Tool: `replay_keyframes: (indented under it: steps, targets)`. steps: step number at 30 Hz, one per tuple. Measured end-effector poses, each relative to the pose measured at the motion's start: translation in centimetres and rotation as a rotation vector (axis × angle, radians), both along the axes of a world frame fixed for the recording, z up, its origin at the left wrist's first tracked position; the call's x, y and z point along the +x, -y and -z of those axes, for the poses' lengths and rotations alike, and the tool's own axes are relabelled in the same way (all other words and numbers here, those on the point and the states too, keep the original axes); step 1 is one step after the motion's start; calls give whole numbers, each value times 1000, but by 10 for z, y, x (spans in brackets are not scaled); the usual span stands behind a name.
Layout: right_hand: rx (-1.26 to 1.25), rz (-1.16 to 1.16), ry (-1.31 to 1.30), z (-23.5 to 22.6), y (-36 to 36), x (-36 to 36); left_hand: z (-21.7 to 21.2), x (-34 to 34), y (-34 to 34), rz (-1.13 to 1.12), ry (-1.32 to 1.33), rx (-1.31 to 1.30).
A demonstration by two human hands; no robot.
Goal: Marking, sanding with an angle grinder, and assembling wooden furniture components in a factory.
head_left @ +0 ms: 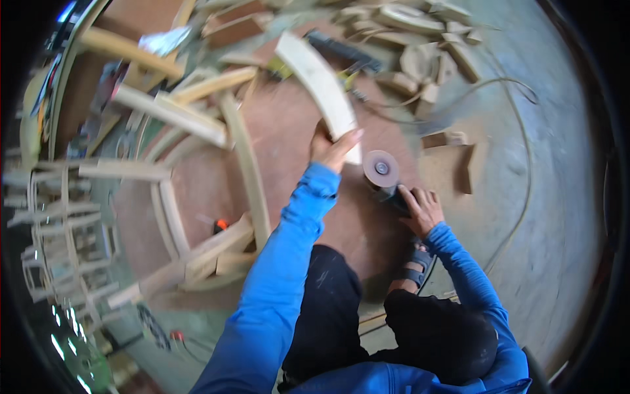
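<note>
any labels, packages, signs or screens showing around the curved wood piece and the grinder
No package, sign or screen can be made out.
Possible label: a small yellow-green patch on the floor by the far end of the curved wood piece; too blurred to be sure.
Nothing readable shows on the grinder.

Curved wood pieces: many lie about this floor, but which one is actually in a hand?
The pale curved board running up from the left hand, which grips its near end. The other curved pieces lie untouched on the floor; the right hand holds a grinder.
</note>
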State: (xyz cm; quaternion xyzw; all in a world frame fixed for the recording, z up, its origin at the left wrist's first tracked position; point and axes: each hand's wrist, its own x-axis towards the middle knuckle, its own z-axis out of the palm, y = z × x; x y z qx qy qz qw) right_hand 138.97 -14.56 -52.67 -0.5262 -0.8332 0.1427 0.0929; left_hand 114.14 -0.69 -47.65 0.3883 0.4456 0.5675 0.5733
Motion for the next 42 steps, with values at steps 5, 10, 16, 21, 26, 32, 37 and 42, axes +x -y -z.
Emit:
replay_keyframes:
  steps: [5, 10, 16, 21, 26, 32, 37, 42]
  targets:
    - [-374, -12, -152, 4, -10, -4, -43, 4, 6, -54, 55, -69]
    - [-464, -17, -79, 12, -27, -2, -107, 19, 53, -52, 536, -341]
    - [-719, 33, 135, -64, -30, 33, -213, 21, 149, -125, 264, -677]
    - [-931, 468, -1199, -249, -9, -17, -322, 22, 201, -74, -234, -775]
    - [-594, 815, -1173, -364, -19, -90, -405, 47, 236, 356, -1248, -490]
    - [-1028, 1253, -1703, -354, -29, -105, -469, -19, 258, 363, -1218, -561]
    - [-936, 1151, -1596, -392, -51, -114, -487, -122, 297, 36, 2, -681]
    - [-976, 793, -877, -448, 9, -141, -495, -220, 290, 11, 984, -616]
